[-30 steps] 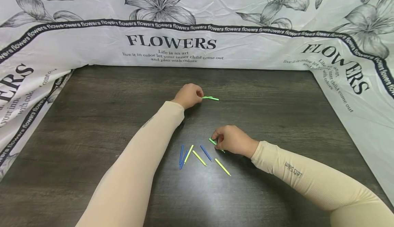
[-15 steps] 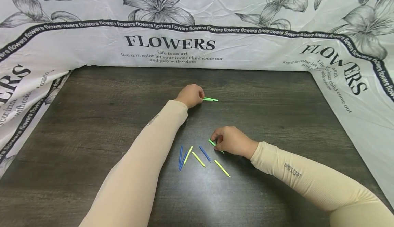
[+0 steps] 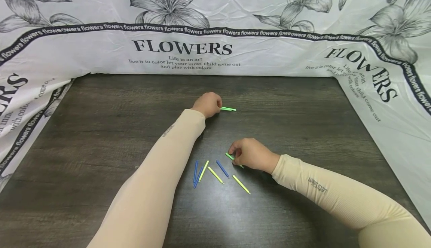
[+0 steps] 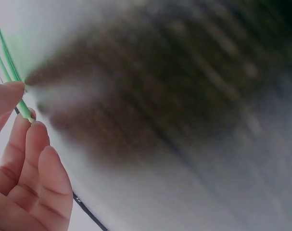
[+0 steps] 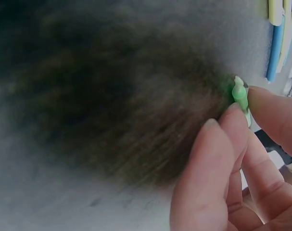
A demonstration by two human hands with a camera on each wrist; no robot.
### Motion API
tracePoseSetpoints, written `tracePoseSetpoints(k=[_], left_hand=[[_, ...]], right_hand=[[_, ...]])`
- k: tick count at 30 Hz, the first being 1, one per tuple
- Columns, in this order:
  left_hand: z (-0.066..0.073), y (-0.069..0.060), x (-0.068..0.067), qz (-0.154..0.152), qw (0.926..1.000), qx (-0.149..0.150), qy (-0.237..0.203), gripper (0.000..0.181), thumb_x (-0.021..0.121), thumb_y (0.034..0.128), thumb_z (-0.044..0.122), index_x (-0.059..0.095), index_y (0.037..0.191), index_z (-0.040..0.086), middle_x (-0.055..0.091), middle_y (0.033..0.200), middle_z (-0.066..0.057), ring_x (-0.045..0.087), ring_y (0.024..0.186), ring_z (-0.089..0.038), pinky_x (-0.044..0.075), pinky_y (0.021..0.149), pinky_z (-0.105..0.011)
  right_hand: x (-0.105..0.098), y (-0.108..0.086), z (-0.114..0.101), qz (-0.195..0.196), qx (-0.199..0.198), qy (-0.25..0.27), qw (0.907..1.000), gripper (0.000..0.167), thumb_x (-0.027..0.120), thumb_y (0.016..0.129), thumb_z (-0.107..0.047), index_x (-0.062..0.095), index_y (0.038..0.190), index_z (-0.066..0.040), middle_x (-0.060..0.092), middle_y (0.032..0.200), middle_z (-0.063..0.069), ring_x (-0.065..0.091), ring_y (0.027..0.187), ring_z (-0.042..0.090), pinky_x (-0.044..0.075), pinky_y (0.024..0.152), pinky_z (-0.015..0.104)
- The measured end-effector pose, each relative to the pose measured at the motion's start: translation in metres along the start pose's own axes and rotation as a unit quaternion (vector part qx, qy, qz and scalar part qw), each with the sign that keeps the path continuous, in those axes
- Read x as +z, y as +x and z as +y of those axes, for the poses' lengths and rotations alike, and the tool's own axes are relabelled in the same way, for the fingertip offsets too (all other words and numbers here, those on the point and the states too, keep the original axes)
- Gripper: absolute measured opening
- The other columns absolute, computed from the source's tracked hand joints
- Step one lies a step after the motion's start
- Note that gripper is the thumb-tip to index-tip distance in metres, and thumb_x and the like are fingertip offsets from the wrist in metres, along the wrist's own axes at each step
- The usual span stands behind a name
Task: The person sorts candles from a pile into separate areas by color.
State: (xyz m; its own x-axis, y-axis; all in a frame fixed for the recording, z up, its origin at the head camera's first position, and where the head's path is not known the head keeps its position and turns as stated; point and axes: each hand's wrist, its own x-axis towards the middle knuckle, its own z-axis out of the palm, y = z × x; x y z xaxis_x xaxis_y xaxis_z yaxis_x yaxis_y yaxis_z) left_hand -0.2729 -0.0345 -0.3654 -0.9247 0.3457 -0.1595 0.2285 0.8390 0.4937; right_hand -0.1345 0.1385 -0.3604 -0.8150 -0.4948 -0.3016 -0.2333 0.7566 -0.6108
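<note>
Toward the back of the table, my left hand point(image 3: 208, 104) pinches a thin green candle between thumb and fingers. A second one lies close along it; the two green candles point(image 3: 229, 109) stick out to the right of the fingertips. In the left wrist view the thumb covers part of the green candles point(image 4: 9, 60). Nearer and to the right, my right hand point(image 3: 254, 154) pinches another green candle point(image 3: 229, 156), slanted on or just above the tabletop. Its pale wick end shows at the fingertips in the right wrist view, where the green candle point(image 5: 240, 94) is mostly hidden.
Blue candles point(image 3: 222, 168) and yellow candles point(image 3: 241, 184) lie loosely left of and below the right hand. Two blue ones and a yellow candle point(image 3: 204, 170) overlap. The dark wood table point(image 3: 286, 98) is bordered by a white flower-printed cloth point(image 3: 269, 53).
The two green candles at the left hand were at an angle to each other and now lie nearly parallel. The right hand keeps its grip almost unmoved. The whole view has shifted slightly.
</note>
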Motion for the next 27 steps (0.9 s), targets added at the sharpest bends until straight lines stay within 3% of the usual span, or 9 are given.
tracePoseSetpoints(k=[27], left_hand=[[0.0008, 0.0011, 0.0016, -0.002, 0.9999, -0.004, 0.011, 0.007, 0.061, 0.0925, 0.009, 0.068, 0.094, 0.008, 0.065, 0.094, -0.007, 0.055, 0.075, -0.020, 0.047, 0.069, -0.035]], right_hand=[[0.0015, 0.0005, 0.0004, 0.002, 0.007, -0.010, 0.9999, 0.020, 0.074, 0.079, -0.003, 0.070, 0.099, -0.006, 0.064, 0.073, -0.002, 0.055, 0.060, 0.008, 0.047, 0.061, 0.025]])
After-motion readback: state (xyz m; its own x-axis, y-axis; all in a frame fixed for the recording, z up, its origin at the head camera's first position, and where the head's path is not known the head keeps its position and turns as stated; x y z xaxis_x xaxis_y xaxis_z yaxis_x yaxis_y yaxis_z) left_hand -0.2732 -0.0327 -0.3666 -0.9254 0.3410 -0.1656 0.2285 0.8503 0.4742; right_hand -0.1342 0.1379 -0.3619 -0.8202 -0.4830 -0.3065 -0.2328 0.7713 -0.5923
